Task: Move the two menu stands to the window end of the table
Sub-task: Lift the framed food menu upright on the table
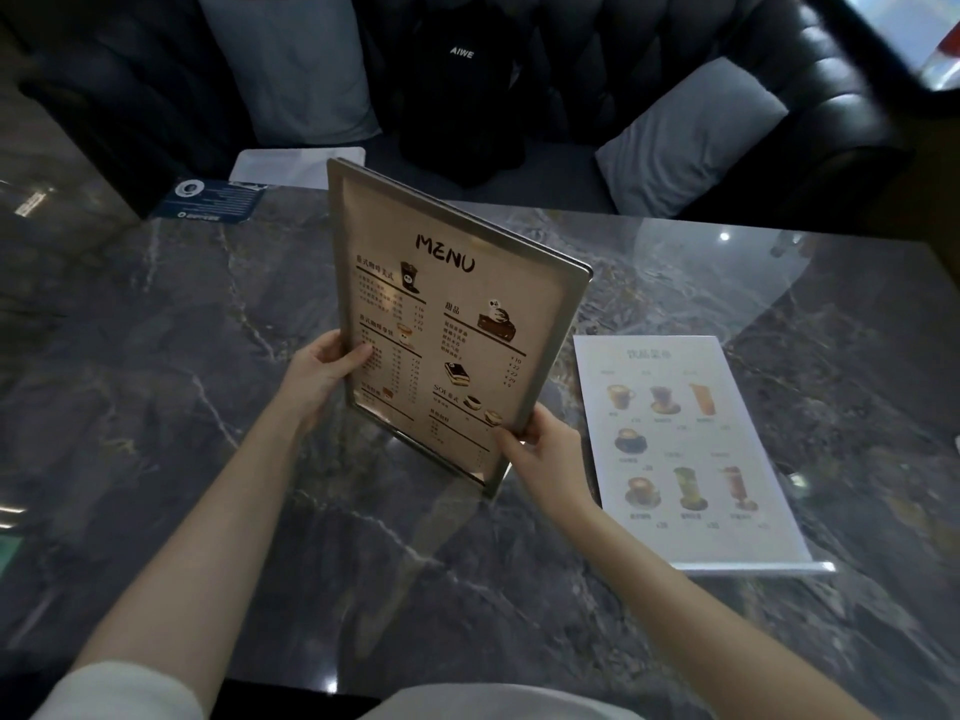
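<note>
A metal-framed menu stand (457,304) with a beige "MENU" sheet stands upright in the middle of the dark marble table (156,387). My left hand (324,368) grips its left edge, thumb on the front. My right hand (540,444) grips its lower right edge. Whether its base touches the table I cannot tell. A second menu stand (691,449), clear acrylic with a white drinks sheet, leans back on the table to the right, apart from both hands. A bright window (914,39) shows at the top right corner.
A dark blue card (213,200) lies at the table's far left edge, a white sheet (296,166) just behind it. Beyond the table a black leather sofa (779,85) holds two grey cushions (291,65) and a black garment (462,85).
</note>
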A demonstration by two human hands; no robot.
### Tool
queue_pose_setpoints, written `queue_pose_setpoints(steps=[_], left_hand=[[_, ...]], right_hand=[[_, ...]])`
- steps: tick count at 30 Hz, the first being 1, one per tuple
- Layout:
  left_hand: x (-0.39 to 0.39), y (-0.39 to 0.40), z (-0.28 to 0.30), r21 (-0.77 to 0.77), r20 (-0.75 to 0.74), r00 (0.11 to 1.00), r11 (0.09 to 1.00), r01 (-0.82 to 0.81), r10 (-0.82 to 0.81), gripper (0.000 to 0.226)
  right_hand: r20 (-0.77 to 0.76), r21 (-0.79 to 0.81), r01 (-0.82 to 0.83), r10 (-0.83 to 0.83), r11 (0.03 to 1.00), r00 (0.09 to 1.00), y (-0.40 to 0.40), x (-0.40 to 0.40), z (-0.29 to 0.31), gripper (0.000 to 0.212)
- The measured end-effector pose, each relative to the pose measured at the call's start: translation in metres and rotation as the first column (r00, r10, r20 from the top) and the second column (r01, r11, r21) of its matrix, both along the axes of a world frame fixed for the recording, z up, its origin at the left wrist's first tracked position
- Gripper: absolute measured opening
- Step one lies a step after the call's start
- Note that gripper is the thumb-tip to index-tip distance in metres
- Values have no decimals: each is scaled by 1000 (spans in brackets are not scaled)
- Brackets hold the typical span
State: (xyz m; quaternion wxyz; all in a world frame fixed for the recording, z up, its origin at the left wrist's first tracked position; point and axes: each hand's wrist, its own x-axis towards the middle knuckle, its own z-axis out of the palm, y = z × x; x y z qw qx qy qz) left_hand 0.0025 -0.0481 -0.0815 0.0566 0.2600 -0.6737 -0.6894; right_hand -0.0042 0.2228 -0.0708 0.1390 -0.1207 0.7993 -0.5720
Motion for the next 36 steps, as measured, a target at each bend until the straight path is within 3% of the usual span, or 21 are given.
queue_pose_setpoints(steps=[7, 12, 16, 20, 23, 26, 29, 32, 36], left_hand=[[6, 13, 10, -138, 37, 999, 990, -9, 14, 31], [8, 30, 19, -440, 196, 981, 895, 77, 12, 36], [15, 54, 33, -753, 380, 923, 597, 277, 51, 41], [25, 97, 59, -875, 436, 899, 256, 410, 51, 26], [32, 138, 78, -901, 414, 908, 112, 419, -69, 26], [35, 177, 85, -937, 347, 918, -21, 350, -192, 27], [32, 211, 83, -977, 198, 903, -7, 212, -381, 29], [21, 243, 51, -980, 76, 877, 128, 153, -474, 12], [13, 274, -10, -840, 385, 858, 255, 479, -340, 58]], right_hand=[[14, 31, -26, 25, 999, 1000, 1, 0, 1, 28], [12, 178, -139, 139, 974, 990, 7, -8, 8, 24], [11, 425, -345, 377, 837, 926, 17, -21, 29, 24], [-64, 690, -377, 570, 618, 819, 29, -31, 57, 21], [-116, 795, -304, 624, 525, 773, 42, -35, 75, 20], [-170, 805, -256, 622, 535, 764, 64, -38, 89, 22], [-244, 793, -162, 551, 587, 798, 100, -44, 90, 24], [-298, 720, -59, 385, 691, 873, 146, -53, 76, 25], [-344, 709, 113, 202, 696, 917, 208, -57, 38, 39]])
